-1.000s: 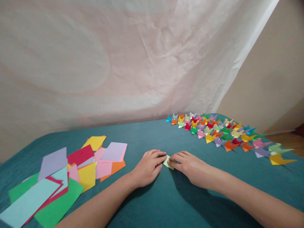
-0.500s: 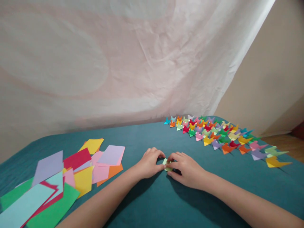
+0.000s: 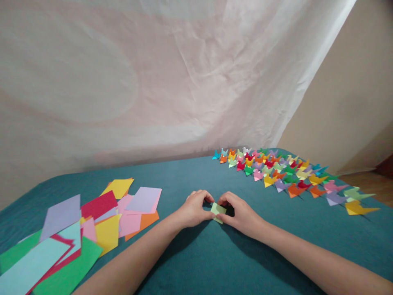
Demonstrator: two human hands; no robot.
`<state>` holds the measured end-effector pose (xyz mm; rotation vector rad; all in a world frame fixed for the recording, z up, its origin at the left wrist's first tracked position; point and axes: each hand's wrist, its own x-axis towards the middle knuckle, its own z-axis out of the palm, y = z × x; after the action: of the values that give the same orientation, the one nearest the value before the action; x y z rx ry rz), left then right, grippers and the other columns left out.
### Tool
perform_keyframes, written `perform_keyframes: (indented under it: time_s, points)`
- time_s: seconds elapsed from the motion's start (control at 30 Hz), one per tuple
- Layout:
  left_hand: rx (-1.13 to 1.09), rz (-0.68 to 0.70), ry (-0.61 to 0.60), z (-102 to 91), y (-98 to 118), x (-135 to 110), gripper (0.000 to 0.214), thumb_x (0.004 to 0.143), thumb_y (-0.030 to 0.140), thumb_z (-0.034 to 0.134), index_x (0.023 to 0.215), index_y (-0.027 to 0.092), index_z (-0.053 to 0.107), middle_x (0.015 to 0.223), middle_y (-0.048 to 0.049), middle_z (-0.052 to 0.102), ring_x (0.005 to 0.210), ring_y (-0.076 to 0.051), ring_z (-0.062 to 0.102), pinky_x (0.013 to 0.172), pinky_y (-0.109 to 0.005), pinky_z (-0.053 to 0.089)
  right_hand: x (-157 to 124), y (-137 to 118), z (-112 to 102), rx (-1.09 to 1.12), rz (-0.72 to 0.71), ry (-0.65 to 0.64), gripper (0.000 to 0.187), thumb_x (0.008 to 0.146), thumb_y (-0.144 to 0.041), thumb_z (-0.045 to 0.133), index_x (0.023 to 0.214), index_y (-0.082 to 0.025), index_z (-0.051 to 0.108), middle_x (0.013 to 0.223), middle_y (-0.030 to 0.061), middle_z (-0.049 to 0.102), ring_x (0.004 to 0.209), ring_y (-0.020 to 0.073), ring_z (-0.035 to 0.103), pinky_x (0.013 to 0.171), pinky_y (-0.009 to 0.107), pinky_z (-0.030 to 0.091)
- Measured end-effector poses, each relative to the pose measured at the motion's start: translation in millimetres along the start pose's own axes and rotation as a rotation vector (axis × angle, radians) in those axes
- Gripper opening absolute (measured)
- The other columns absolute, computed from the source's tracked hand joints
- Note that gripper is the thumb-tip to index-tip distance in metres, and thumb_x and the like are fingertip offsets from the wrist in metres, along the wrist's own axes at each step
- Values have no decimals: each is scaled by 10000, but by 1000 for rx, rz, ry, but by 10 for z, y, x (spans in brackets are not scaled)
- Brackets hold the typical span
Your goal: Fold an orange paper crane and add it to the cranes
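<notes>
A small, folded piece of pale green paper (image 3: 218,210) is held between my two hands, low over the middle of the cloth. My left hand (image 3: 195,208) pinches its left edge between thumb and fingers. On the opposite side my right hand (image 3: 240,213) grips the right edge, its thumb at the lower corner and its fingers at the upper one. The face of the paper shows between the fingertips; its underside is hidden.
Loose coloured paper sheets (image 3: 100,205) lie overlapping at the left. Several rows of small folded paper birds (image 3: 273,170) stand at the back right. A blue-green cloth (image 3: 181,176) covers the table, and a pale curtain (image 3: 153,82) hangs behind it.
My right fingers have moved off the front of the green paper to its right edge, so more of its face shows. My left hand has barely moved.
</notes>
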<state>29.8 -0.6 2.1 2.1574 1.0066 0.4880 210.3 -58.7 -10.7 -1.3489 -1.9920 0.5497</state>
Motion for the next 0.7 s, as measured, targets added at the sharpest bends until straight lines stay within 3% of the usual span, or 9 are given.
perform_keyframes:
  time_s: [0.23, 0.4, 0.53, 0.7]
  points:
    - [-489, -47, 10, 83, 45, -29, 302, 643, 84, 605, 924, 143, 510, 708, 22, 593, 628, -115, 568, 593, -227, 442, 9, 16, 13, 286, 85, -71, 259, 770, -281, 605, 989, -177, 516, 746, -16, 587, 680, 135, 542, 634, 252, 420]
    - [-587, -12, 76, 73, 137, -62, 233, 668, 180, 679, 871, 125, 580, 730, -5, 618, 645, -106, 564, 627, -225, 440, 24, 11, -1, 466, 134, -60, 226, 776, -318, 606, 931, -172, 531, 730, -17, 587, 663, 125, 533, 603, 231, 410]
    - [-753, -50, 24, 82, 102, -75, 289, 672, 328, 723, 849, 115, 638, 809, -46, 668, 715, -132, 594, 706, -254, 458, 25, 6, -30, 526, 146, -34, 232, 783, -352, 604, 913, -173, 536, 746, -8, 583, 666, 123, 524, 617, 237, 417]
    - [-738, -84, 17, 77, 34, -79, 357, 699, 425, 697, 885, 120, 697, 853, -59, 699, 762, -160, 612, 749, -271, 458, 21, 15, -47, 549, 135, -21, 231, 775, -354, 615, 899, -175, 539, 734, -15, 578, 657, 121, 524, 612, 237, 417]
